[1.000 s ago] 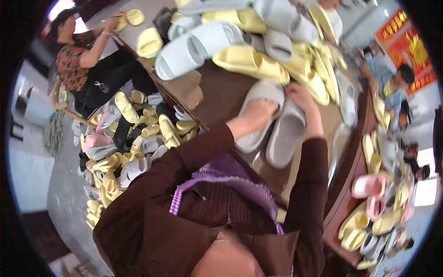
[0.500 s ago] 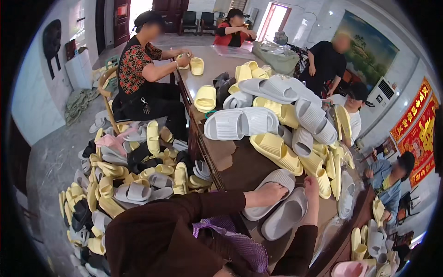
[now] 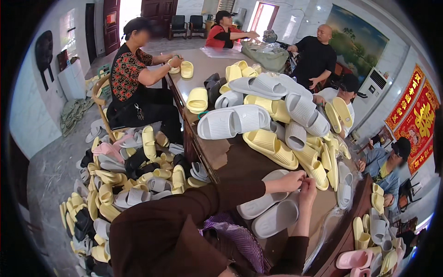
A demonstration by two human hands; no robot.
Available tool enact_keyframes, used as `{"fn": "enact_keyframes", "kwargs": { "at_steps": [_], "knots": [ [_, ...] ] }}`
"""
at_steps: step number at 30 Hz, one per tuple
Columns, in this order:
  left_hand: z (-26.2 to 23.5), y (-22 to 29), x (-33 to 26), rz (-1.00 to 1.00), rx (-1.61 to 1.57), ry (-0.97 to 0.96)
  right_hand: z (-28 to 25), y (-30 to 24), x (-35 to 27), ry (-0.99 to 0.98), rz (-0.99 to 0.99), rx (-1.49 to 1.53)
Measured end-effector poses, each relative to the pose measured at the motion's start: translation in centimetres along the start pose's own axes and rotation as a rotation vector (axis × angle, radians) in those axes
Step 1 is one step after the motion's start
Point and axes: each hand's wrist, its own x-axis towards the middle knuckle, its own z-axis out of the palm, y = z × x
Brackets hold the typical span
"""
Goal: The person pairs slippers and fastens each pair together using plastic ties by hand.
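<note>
Both hands have shifted since half a second ago: the left hand (image 3: 287, 182) is out of the strap of the left grey slipper (image 3: 254, 207), and the right hand (image 3: 306, 190) has come in to meet it. Their fingertips now sit together above the toe ends, fingers bent; whether they are clamped on something small cannot be told.

That slipper and the right grey slipper (image 3: 273, 221) lie side by side on the table (image 3: 244, 160), heel ends toward the person, probably so that both straps stay within easy reach of both hands. The stretch of table around them seems kept free for handling, with the heap of grey and yellow slippers (image 3: 270, 147) just beyond, likely stacked there to be close by.

Compared with the earlier frame, the two grey slippers keep much the same places, though the hands now cover part of their toe ends. Across the heap, a pair of yellow slippers (image 3: 333, 118) stands more spread beside the co-worker in white (image 3: 328, 94).
</note>
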Motion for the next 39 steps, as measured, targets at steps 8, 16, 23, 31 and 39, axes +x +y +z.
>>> {"fn": "enact_keyframes", "kwargs": {
  "at_steps": [8,16,23,31,39],
  "knots": [
    [0.8,-0.4,0.2,-0.037,0.302,-0.086,-0.1,0.9,-1.3,0.095,-0.112,0.001],
    [1.0,-0.7,0.7,-0.062,0.281,-0.12,-1.1,-0.6,-1.8,0.132,0.157,0.288],
    [0.3,-1.4,0.7,-0.191,-0.164,-0.109,-1.3,-1.2,-2.1,0.185,0.209,0.374],
    [-0.5,-0.6,-0.2,-0.313,-0.416,-0.119,-0.9,-0.7,-2.1,0.146,0.183,0.44],
    [-0.2,-0.9,-0.4,-0.247,-0.383,-0.1,-0.8,-0.9,-2.4,0.139,0.156,0.345]
  ]
}}
